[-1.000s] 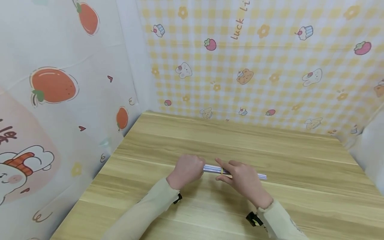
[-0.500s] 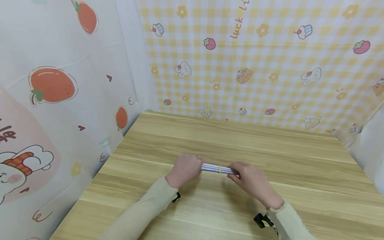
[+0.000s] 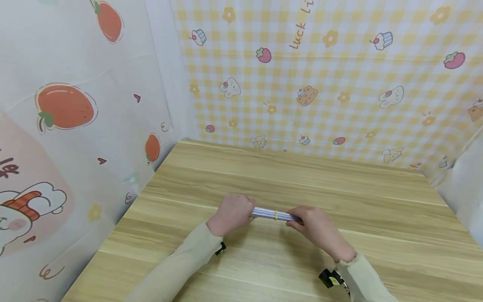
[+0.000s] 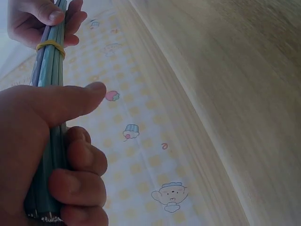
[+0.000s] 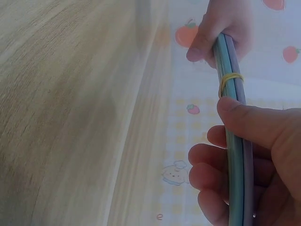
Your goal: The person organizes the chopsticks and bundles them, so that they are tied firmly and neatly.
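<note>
A bundle of slim pastel pencils (image 3: 266, 213) is held level above the table, spanning both hands. A yellow rubber band (image 3: 276, 215) loops round its middle, between the hands. My left hand (image 3: 235, 213) grips the left end; in the left wrist view its fingers (image 4: 82, 188) curl round the pencils, whose dark ends show below. My right hand (image 3: 315, 226) holds the other part of the bundle, just right of the band. In the right wrist view, the right thumb (image 5: 249, 120) lies across the pencils close to the rubber band (image 5: 230, 77), with the fingers wrapped behind.
Beneath the hands lies a wood-grain table (image 3: 241, 176). A yellow checked cloth (image 3: 286, 75) hangs along its back edge, and a white cloth with printed fruit (image 3: 86, 138) hangs along the left side. Another pale cloth (image 3: 469, 180) borders the right.
The right hand has slid right along the bundle, away from the rubber band, and its fingers have closed round the pencils. The left hand has barely moved.
</note>
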A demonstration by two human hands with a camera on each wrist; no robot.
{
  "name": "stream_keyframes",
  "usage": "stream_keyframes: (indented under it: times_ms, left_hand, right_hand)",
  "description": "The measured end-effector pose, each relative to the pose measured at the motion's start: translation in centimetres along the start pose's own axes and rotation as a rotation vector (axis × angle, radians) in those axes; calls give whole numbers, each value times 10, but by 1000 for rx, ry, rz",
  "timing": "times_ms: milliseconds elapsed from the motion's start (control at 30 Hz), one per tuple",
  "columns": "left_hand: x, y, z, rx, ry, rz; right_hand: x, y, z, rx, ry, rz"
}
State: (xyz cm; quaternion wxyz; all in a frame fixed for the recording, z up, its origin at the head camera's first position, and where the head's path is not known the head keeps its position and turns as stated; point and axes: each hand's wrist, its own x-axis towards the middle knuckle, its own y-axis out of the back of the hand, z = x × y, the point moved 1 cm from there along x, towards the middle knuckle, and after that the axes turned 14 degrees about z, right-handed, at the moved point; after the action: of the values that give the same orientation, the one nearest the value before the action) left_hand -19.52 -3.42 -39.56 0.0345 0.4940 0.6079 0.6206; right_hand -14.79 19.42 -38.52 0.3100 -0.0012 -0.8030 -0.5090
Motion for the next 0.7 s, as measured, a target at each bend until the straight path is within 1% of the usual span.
stream_keyframes:
  times_ms: [233,433,533,633,700]
  left_hand:
    - [-3,-1,-1,-40,-17,-21]
    - [-3,-2,-1,-88,-31,-28]
    - [-3,-2,-2,-178,7,-63]
    - [-4,-2,-2,-283,66,-107]
    - [-4,-2,-2,-332,92,-125]
  right_hand:
    - [-1,-4,4,21,15,3]
    - [-2,-4,7,34,5,13]
    - [-3,-4,9,40,-3,11]
    - [-4,-5,11,42,-16,-1]
    - [-5,-6,12,38,-20,-6]
